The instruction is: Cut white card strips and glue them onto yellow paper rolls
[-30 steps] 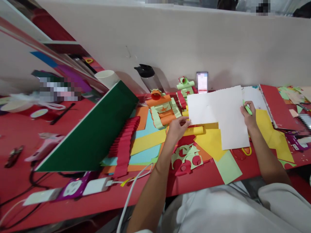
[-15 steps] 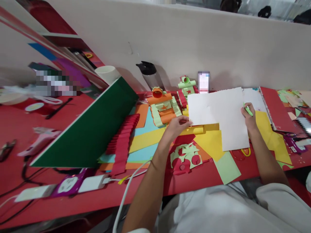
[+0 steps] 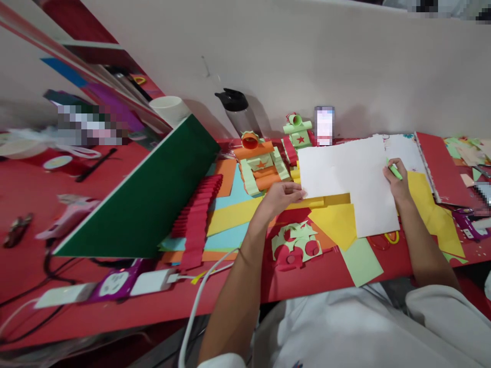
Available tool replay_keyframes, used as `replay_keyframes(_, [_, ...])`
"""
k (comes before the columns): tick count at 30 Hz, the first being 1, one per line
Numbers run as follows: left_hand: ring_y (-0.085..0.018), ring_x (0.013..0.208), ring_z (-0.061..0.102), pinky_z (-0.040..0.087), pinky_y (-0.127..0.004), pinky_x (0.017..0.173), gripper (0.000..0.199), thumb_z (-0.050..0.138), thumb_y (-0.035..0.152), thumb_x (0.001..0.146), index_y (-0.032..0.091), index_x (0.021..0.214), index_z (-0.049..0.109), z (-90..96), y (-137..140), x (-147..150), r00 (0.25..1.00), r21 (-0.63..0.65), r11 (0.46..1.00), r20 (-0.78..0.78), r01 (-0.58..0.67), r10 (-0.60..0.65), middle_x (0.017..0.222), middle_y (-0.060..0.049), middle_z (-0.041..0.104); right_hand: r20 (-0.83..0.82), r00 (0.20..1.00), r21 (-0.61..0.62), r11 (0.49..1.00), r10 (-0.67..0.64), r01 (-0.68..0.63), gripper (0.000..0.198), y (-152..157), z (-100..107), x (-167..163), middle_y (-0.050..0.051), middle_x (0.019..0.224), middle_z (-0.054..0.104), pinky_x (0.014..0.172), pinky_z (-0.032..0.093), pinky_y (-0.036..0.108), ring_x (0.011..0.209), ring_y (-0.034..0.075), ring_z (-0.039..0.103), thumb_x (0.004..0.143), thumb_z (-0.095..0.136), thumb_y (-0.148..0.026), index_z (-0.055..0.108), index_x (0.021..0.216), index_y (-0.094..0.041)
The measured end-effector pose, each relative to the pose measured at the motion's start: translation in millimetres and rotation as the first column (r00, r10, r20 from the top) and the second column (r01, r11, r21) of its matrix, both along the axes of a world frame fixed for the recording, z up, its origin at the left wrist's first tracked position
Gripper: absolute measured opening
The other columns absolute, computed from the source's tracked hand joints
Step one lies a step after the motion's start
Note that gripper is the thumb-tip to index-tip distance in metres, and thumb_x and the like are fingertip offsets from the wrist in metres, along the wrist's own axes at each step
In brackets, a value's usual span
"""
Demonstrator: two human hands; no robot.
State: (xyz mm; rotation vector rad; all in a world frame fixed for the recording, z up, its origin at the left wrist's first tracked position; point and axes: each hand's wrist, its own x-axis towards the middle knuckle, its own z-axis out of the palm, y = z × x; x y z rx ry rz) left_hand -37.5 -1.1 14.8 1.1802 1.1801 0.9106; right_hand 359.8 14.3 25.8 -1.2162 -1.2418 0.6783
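Note:
A large white sheet of paper (image 3: 345,174), with a piece cut out of its lower left, lies over yellow paper (image 3: 335,222). Thumb and fingers of my left hand (image 3: 282,198) pinch its lower-left corner. At the sheet's right edge, my right hand (image 3: 397,181) is closed round a slim light-green tool (image 3: 395,171); whether it is a pen or a cutter I cannot tell. Behind my left hand lies an orange and green paper figure (image 3: 263,166) with a star. A smaller green paper figure (image 3: 299,132) stands behind it. Green and red paper scraps (image 3: 295,248) lie nearer me.
A dark green board (image 3: 153,204) leans at the left beside pleated red paper (image 3: 195,220). A bottle (image 3: 240,110) and a phone (image 3: 324,125) stand against the wall. A white cable (image 3: 195,312) crosses the red table's front edge near my left forearm. Scissors (image 3: 392,237) peek from under the sheet.
The view has shifted slightly. My left hand still pinches the sheet's corner, and my right hand with the green tool stays at the right edge, tilted a little differently.

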Motion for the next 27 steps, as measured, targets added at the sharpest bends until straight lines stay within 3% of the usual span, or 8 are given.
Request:
replay_keyframes(8, [-0.025, 0.079, 0.077, 0.065, -0.045, 0.087, 0.044, 0.098, 0.046, 0.061, 0.015, 0.086, 0.079, 4.8, -4, -1, 0.999, -0.004, 0.999, -0.009, 0.044, -0.044, 0.084, -0.010, 0.081, 0.014, 1.000, -0.025, 1.000, 0.005, -0.005, 0.032, 0, 1, -4, -0.007, 0.066, 0.039, 0.053, 0.021, 0.028, 0.057, 0.012, 0.030, 0.077, 0.083, -0.039, 0.057, 0.090, -0.027])
replay_keyframes(16, [-0.022, 0.075, 0.074, 0.065, -0.043, 0.084, 0.037, 0.096, 0.043, 0.061, 0.017, 0.079, 0.077, 11.0, -7, -2, 0.995, -0.035, 0.996, -0.041, 0.087, -0.088, 0.075, -0.007, 0.077, 0.224, 0.974, 0.025, 0.999, 0.016, -0.023, 0.015, -3, 2, -5, -0.005, 0.072, 0.044, 0.057, 0.031, 0.029, 0.059, 0.013, 0.035, 0.091, 0.068, -0.034, 0.057, 0.096, -0.025])
replay_keyframes(20, [-0.020, 0.076, 0.073, 0.064, -0.040, 0.086, 0.036, 0.094, 0.043, 0.064, 0.016, 0.080, 0.076, 15.8, -10, -1, 0.991, -0.034, 0.993, -0.060, 0.114, -0.116, 0.075, -0.005, 0.076, 0.261, 0.965, 0.029, 0.999, 0.008, -0.016, 0.019, -3, 3, -5, -0.005, 0.073, 0.044, 0.057, 0.033, 0.029, 0.060, 0.013, 0.037, 0.091, 0.068, -0.038, 0.056, 0.097, -0.024])
replay_keyframes(25, [-0.017, 0.075, 0.072, 0.063, -0.037, 0.086, 0.029, 0.092, 0.037, 0.066, 0.017, 0.079, 0.075, 17.1, -10, 1, 0.994, -0.046, 0.994, -0.056, 0.097, -0.099, 0.076, -0.005, 0.075, 0.307, 0.952, 0.033, 0.999, -0.016, 0.006, 0.024, -2, 1, -2, -0.003, 0.080, 0.052, 0.063, 0.041, 0.029, 0.065, 0.014, 0.046, 0.091, 0.068, -0.042, 0.056, 0.101, -0.023])
replay_keyframes(27, [-0.017, 0.075, 0.071, 0.063, -0.036, 0.086, 0.030, 0.092, 0.037, 0.065, 0.017, 0.078, 0.075, 17.0, -10, 2, 0.994, -0.048, 0.994, -0.049, 0.094, -0.096, 0.075, -0.004, 0.075, 0.332, 0.938, 0.112, 0.991, -0.102, 0.068, 0.026, -2, 2, -2, 0.001, 0.092, 0.062, 0.071, 0.047, 0.032, 0.076, 0.017, 0.055, 0.093, 0.066, -0.044, 0.059, 0.105, -0.023])
